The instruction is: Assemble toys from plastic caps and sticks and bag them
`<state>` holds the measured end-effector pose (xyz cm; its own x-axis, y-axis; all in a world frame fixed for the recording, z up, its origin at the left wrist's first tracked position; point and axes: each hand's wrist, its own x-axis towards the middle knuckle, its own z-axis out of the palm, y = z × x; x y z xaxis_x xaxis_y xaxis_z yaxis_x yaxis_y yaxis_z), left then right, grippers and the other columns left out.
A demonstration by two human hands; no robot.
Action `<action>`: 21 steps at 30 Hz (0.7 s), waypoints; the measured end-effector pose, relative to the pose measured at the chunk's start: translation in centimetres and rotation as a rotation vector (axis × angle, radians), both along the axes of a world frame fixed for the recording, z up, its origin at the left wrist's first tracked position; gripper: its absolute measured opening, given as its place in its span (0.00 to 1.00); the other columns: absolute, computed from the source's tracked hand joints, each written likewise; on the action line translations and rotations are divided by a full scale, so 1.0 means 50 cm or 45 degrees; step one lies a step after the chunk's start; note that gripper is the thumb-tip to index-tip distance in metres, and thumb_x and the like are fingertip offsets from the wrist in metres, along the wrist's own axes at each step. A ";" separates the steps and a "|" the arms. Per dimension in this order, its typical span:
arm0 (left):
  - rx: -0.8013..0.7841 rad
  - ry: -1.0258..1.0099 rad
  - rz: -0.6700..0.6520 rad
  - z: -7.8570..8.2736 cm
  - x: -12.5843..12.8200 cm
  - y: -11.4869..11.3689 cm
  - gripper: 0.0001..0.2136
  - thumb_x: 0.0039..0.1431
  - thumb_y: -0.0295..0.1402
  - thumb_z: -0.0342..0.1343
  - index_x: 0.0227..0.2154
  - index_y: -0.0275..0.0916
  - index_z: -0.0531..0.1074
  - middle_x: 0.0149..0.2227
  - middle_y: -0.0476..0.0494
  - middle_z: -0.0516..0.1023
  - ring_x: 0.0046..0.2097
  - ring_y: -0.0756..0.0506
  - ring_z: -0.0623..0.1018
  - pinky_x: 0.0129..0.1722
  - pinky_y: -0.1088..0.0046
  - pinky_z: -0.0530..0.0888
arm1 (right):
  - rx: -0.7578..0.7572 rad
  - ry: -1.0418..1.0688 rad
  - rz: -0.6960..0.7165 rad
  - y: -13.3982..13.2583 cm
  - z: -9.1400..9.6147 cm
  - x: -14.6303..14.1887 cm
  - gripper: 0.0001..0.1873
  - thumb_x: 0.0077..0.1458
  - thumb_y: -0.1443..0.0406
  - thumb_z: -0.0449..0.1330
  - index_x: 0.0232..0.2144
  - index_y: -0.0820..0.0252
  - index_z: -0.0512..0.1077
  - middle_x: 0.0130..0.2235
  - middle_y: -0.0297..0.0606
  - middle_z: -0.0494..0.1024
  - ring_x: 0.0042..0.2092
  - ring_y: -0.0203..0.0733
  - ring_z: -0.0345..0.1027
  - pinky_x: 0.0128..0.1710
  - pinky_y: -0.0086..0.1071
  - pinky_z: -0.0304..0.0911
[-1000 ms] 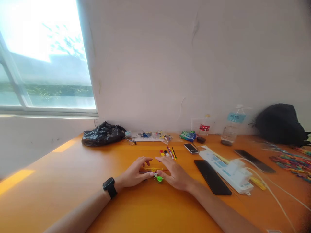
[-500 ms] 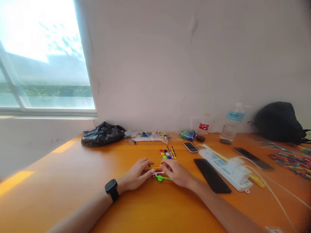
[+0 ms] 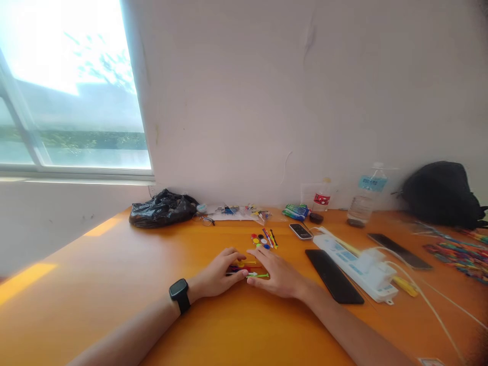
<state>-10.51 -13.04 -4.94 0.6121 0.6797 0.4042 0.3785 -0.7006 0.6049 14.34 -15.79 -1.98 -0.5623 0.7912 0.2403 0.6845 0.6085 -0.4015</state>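
Note:
Both my hands rest on the orange table (image 3: 114,284) around a small bunch of thin coloured plastic sticks (image 3: 249,270). My left hand (image 3: 219,274), with a black watch on the wrist, has its fingers curled and pinching the sticks' left end. My right hand (image 3: 276,272) lies over the sticks' right end with fingers closed on them; a green stick tip shows beneath it. Just beyond the hands lie small coloured round caps (image 3: 260,240) and a few more sticks (image 3: 270,238).
A black phone (image 3: 333,276) and a white power strip (image 3: 356,267) with cables lie right of my hands. Farther back are a black plastic bag (image 3: 162,213), a water bottle (image 3: 364,201), a black backpack (image 3: 440,195) and a second phone (image 3: 398,250).
The green round piece seen between my hands earlier is no longer visible. My right hand has shifted slightly left and now covers more of the sticks; both hands stay close together.

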 end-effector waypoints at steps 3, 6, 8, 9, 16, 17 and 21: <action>-0.001 -0.004 -0.009 0.000 0.005 -0.001 0.16 0.73 0.44 0.50 0.52 0.42 0.75 0.47 0.40 0.75 0.46 0.45 0.76 0.49 0.68 0.73 | -0.005 -0.035 0.086 -0.001 -0.004 -0.008 0.33 0.62 0.42 0.58 0.59 0.57 0.69 0.57 0.48 0.76 0.56 0.54 0.70 0.55 0.43 0.64; 0.014 -0.013 0.037 0.002 0.008 -0.003 0.16 0.74 0.44 0.47 0.46 0.40 0.76 0.44 0.41 0.75 0.43 0.46 0.76 0.47 0.69 0.73 | -0.001 -0.017 0.140 -0.001 -0.007 -0.019 0.30 0.64 0.43 0.57 0.56 0.57 0.70 0.52 0.45 0.79 0.51 0.51 0.73 0.50 0.39 0.66; 0.034 -0.009 0.090 0.001 0.011 -0.003 0.16 0.74 0.44 0.47 0.43 0.40 0.76 0.43 0.41 0.76 0.42 0.46 0.76 0.45 0.70 0.72 | -0.006 0.013 0.153 0.000 -0.008 -0.026 0.29 0.65 0.44 0.57 0.58 0.56 0.69 0.53 0.45 0.79 0.51 0.50 0.74 0.48 0.37 0.65; 0.047 0.000 0.120 -0.001 0.013 -0.002 0.16 0.74 0.44 0.47 0.43 0.40 0.76 0.42 0.41 0.76 0.41 0.46 0.76 0.44 0.69 0.72 | -0.013 0.022 0.154 0.001 -0.009 -0.028 0.29 0.65 0.44 0.57 0.58 0.55 0.69 0.54 0.45 0.79 0.51 0.50 0.74 0.47 0.36 0.65; 0.074 0.151 0.305 -0.009 0.022 -0.003 0.16 0.73 0.45 0.47 0.34 0.41 0.70 0.33 0.45 0.78 0.31 0.47 0.74 0.31 0.71 0.64 | -0.046 -0.040 0.094 0.002 -0.018 -0.040 0.26 0.65 0.46 0.58 0.55 0.55 0.69 0.50 0.43 0.82 0.48 0.51 0.77 0.41 0.33 0.62; 0.085 0.187 0.320 -0.007 0.021 -0.004 0.16 0.73 0.45 0.47 0.33 0.41 0.69 0.32 0.46 0.78 0.30 0.47 0.73 0.30 0.71 0.63 | -0.046 -0.046 0.091 0.002 -0.018 -0.041 0.24 0.65 0.47 0.58 0.54 0.55 0.70 0.49 0.43 0.82 0.47 0.51 0.77 0.40 0.33 0.61; 0.166 0.288 0.302 0.008 0.017 -0.016 0.17 0.73 0.46 0.46 0.33 0.41 0.69 0.33 0.45 0.78 0.32 0.46 0.74 0.31 0.71 0.62 | -0.026 -0.065 0.083 0.001 -0.020 -0.041 0.21 0.66 0.47 0.56 0.49 0.56 0.72 0.46 0.43 0.83 0.45 0.49 0.77 0.39 0.32 0.60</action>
<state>-9.65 -13.83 -4.51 0.5271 0.7653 0.3693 0.6543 -0.6429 0.3982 12.27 -15.75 -2.97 -0.6239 0.7571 0.1937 0.6638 0.6442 -0.3799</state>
